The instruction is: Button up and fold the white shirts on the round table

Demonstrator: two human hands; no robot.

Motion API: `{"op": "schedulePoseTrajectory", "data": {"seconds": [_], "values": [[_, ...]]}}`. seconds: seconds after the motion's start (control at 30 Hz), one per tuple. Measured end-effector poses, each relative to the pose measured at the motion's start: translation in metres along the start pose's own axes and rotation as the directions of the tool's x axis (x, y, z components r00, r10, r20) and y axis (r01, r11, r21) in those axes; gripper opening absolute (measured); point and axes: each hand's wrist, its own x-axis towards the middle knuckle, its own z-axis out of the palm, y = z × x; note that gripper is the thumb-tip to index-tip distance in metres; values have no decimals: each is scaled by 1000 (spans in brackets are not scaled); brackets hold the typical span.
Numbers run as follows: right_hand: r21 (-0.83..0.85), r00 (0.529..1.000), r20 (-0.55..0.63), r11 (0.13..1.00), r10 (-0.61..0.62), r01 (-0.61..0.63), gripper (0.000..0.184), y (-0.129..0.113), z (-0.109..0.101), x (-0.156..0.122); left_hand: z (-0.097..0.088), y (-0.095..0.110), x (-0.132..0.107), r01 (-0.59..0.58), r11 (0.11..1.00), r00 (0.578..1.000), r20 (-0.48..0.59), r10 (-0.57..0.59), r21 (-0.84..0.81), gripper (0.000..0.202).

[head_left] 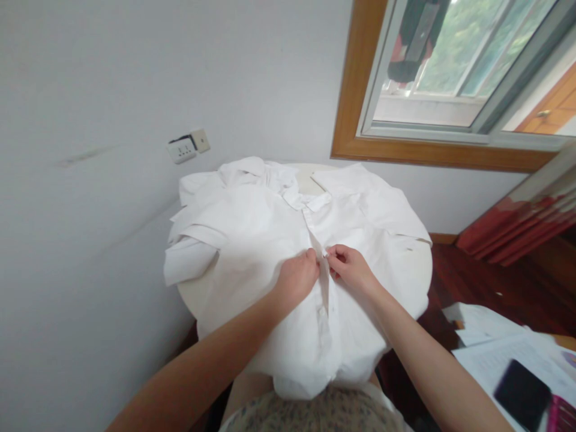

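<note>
A white button-up shirt lies spread over a round table, its collar towards the wall and its hem hanging over the near edge. Down its middle runs the front placket, parted in a narrow gap. My left hand is closed on the left edge of the placket. Just across the gap, my right hand pinches the right edge between thumb and fingers. Whether a button sits between the fingertips is too small to tell. One sleeve lies folded at the left; the other spreads to the right.
The pale round table stands against a white wall with a socket. A wood-framed window is at upper right, above a red curtain. Papers and a black phone-like object lie at lower right.
</note>
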Motion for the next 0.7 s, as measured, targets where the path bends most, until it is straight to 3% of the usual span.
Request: {"op": "schedulePoseTrajectory", "data": {"seconds": [0.23,0.53,0.7], "values": [[-4,1000,-22,1000,2,-2,17,-2,0,-1,-2,-6,0,-16,996,1000,-11,16,-84,20],[41,999,-29,999,24,-23,18,-4,0,-2,7,-5,4,25,997,1000,-11,-25,-73,24],[42,999,-25,999,20,-19,18,-3,-1,-1,2,-10,2,-38,997,998,-57,34,-62,27]]}}
